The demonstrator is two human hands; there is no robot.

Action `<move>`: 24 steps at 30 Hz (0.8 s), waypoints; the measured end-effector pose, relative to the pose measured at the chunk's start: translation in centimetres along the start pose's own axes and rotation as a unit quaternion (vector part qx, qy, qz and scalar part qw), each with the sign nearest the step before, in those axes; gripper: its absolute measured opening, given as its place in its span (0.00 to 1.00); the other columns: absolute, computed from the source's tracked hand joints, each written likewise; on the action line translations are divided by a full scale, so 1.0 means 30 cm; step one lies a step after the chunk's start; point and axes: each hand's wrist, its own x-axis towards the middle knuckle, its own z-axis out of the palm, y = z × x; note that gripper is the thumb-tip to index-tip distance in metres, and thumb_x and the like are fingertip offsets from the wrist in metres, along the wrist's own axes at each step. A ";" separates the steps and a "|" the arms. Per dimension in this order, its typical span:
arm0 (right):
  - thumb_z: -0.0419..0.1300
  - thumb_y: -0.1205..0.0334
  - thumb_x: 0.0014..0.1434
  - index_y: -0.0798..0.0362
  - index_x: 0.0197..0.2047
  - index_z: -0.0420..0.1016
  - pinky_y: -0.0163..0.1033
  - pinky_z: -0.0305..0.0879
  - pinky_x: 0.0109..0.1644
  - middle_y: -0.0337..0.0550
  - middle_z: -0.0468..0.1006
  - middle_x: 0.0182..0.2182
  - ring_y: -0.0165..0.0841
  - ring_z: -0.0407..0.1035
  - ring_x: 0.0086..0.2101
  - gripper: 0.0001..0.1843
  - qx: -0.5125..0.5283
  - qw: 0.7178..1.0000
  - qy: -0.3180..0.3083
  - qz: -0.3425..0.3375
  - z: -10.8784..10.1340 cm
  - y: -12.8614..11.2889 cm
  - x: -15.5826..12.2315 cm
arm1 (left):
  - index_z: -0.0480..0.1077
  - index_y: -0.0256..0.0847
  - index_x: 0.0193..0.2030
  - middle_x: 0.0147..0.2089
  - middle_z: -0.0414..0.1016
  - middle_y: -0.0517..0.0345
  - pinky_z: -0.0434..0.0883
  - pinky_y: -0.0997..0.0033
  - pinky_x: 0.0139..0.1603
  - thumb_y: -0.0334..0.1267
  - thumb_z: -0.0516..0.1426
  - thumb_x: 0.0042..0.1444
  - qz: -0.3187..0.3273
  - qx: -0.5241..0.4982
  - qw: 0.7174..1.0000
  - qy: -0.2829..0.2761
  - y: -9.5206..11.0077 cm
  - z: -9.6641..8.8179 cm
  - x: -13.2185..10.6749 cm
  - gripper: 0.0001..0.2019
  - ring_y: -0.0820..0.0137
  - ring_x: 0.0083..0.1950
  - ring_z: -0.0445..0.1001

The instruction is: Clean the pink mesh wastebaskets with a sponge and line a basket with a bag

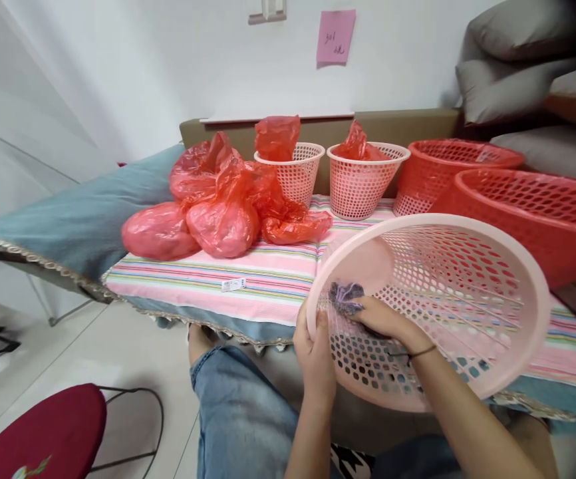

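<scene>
A pale pink plastic basket (467,229) with a perforated wall lies tipped toward me, its wide mouth facing my body. My left hand (314,339) grips the rim on its left side, thumb over the edge. Inside the basket, my right hand (380,314) is closed on a dark purple-grey cloth (346,297) and presses it against the inner wall near the base. A dark band circles the right wrist. Part of the cloth is hidden under the right hand's fingers.
Red plastic bags (223,219) with contents lie on the striped cloth (178,279) at left. Behind stand two small pink baskets (360,189) holding red bags. Large red baskets (532,213) are at right, below grey cushions (522,80). A red stool (48,432) is at lower left.
</scene>
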 end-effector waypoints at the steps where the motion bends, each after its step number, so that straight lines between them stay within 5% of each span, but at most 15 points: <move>1: 0.54 0.65 0.52 0.53 0.33 0.83 0.38 0.70 0.45 0.40 0.84 0.34 0.39 0.76 0.37 0.14 0.027 0.999 -0.024 -0.021 -0.016 -0.011 -0.042 | 0.74 0.39 0.54 0.57 0.76 0.48 0.69 0.63 0.59 0.45 0.60 0.57 -0.007 -0.015 1.000 0.009 -0.005 -0.005 0.009 0.20 0.59 0.59 0.73; 4: 0.55 0.61 0.56 0.50 0.50 0.81 0.43 0.65 0.57 0.41 0.82 0.48 0.40 0.74 0.49 0.21 0.146 0.985 -0.079 -0.055 -0.031 -0.056 -0.186 | 0.75 0.42 0.53 0.57 0.76 0.49 0.69 0.60 0.59 0.47 0.62 0.55 -0.029 -0.065 0.997 0.035 -0.018 -0.019 0.041 0.20 0.58 0.60 0.73; 8: 0.60 0.61 0.53 0.49 0.56 0.76 0.49 0.54 0.67 0.45 0.73 0.59 0.43 0.63 0.61 0.25 0.215 0.976 0.002 -0.021 0.026 -0.107 -0.304 | 0.75 0.44 0.52 0.56 0.77 0.50 0.69 0.57 0.61 0.46 0.64 0.54 -0.029 -0.079 0.996 0.042 -0.025 -0.030 0.077 0.19 0.58 0.59 0.73; 12: 0.61 0.67 0.52 0.48 0.56 0.76 0.48 0.52 0.68 0.44 0.73 0.58 0.40 0.61 0.63 0.26 0.238 0.970 0.053 -0.011 0.078 -0.113 -0.311 | 0.76 0.41 0.50 0.52 0.79 0.50 0.68 0.55 0.62 0.45 0.64 0.53 0.000 -0.032 0.999 0.030 -0.030 -0.034 0.092 0.19 0.59 0.56 0.75; 24: 0.62 0.66 0.53 0.50 0.61 0.71 0.51 0.53 0.68 0.48 0.68 0.63 0.44 0.61 0.63 0.30 0.180 0.979 0.089 0.034 0.073 -0.131 -0.311 | 0.76 0.43 0.50 0.46 0.79 0.55 0.69 0.58 0.59 0.44 0.65 0.51 -0.013 -0.048 0.995 0.085 -0.030 0.005 0.058 0.19 0.63 0.49 0.77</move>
